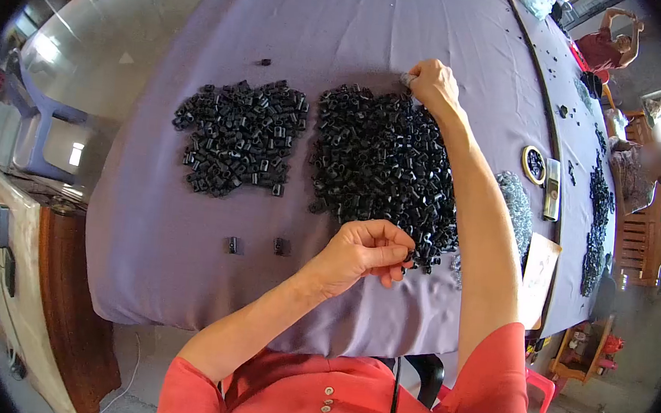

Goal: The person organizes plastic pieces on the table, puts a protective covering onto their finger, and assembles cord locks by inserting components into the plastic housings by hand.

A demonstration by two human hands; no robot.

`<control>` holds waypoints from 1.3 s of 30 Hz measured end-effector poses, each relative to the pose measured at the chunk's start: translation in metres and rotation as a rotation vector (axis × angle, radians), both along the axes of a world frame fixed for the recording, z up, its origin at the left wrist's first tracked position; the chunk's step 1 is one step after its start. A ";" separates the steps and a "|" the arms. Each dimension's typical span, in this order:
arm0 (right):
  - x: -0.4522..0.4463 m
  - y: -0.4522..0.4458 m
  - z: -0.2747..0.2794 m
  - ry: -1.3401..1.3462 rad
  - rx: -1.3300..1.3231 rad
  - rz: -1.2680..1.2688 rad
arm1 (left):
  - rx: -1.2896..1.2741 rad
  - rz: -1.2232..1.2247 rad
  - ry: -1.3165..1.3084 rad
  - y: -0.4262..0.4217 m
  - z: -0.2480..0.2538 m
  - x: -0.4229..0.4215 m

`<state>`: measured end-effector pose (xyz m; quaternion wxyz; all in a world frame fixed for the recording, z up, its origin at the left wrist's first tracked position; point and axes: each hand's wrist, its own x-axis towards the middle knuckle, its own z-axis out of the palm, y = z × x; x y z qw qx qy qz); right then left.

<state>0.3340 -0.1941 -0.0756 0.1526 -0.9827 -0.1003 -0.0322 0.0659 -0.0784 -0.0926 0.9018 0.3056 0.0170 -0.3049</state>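
I can't tell if my left hand (370, 251) holds anything (curled fingers hide it); my right hand (435, 86) half covers a grey thing (407, 79).

We see a large heap (375, 147) of small, glossy black pieces, short and tube-like, crowded together at mixed angles across the centre of the frame. To its left, clearly apart, we find a smaller heap (238, 139) of similar pieces. One stray piece (265, 62) lies above that; below it, we spot a dark piece (233, 244) and its neighbour (281, 246).
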 end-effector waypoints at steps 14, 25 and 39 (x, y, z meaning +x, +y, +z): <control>-0.087 -0.031 0.041 -0.140 0.486 0.033 | 0.037 0.168 -0.013 0.007 0.009 0.003; -0.278 -0.049 0.034 0.356 1.213 -0.073 | 0.145 0.181 -0.138 -0.009 -0.001 -0.008; -0.296 -0.055 0.013 0.335 1.257 -0.047 | 0.380 0.161 -0.294 -0.013 0.004 -0.013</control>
